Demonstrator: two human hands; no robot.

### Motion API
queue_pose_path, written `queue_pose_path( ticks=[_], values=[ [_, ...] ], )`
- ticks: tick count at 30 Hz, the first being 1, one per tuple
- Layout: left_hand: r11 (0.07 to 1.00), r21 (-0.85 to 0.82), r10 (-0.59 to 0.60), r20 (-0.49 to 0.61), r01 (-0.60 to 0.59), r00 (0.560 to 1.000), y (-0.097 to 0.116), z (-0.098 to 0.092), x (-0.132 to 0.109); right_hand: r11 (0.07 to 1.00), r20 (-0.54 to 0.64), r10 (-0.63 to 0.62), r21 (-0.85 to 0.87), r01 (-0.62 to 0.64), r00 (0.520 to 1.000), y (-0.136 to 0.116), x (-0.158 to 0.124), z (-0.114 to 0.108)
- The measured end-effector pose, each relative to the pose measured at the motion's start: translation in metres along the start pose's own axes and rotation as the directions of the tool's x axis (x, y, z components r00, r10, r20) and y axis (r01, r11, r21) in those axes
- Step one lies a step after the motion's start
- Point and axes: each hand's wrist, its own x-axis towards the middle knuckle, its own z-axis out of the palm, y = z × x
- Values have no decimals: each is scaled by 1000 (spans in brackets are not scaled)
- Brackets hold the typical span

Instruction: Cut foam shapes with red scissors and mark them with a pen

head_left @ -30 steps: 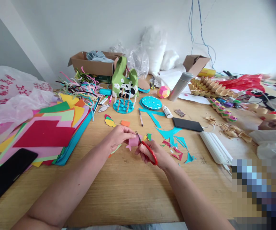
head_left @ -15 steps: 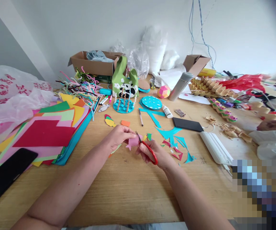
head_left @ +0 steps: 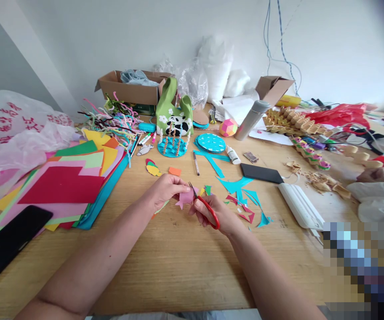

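Between thumb and fingers, my left hand (head_left: 171,187) pinches a small pink paper piece (head_left: 184,200) with a pointed, tail-like lower end. My right hand (head_left: 211,212) is closed around red-handled scissors (head_left: 213,215). Their blades lie at the right edge of the pink paper; the fingers partly cover both. Beyond my left hand lie an orange paper piece (head_left: 175,171) and yellow, green and red cut-outs (head_left: 153,169). Green and yellow scraps (head_left: 208,190) lie just past the scissors, and red scraps (head_left: 245,213) are spread to the right.
Coloured sheets (head_left: 61,184) and a black phone (head_left: 15,244) lie at left. Blue scraps (head_left: 238,186), a pen (head_left: 196,163), a glue bottle (head_left: 233,155), a black slab (head_left: 261,173) and a white power strip (head_left: 300,206) are ahead and right. Another person's hand (head_left: 373,174) shows at far right.
My hands, the pink paper and the scissors stay almost exactly in place. At far right, the other person's hand has shifted, and a pale green item now shows beside it.
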Motion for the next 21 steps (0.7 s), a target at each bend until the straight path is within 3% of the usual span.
queue_pose_path(
  ticks=[21],
  values=[
    [1000, -16, 7, 13, -7, 1000, 0, 0, 0, 1000, -43, 16, -9, -16, 999, 0, 1, 1]
  ],
)
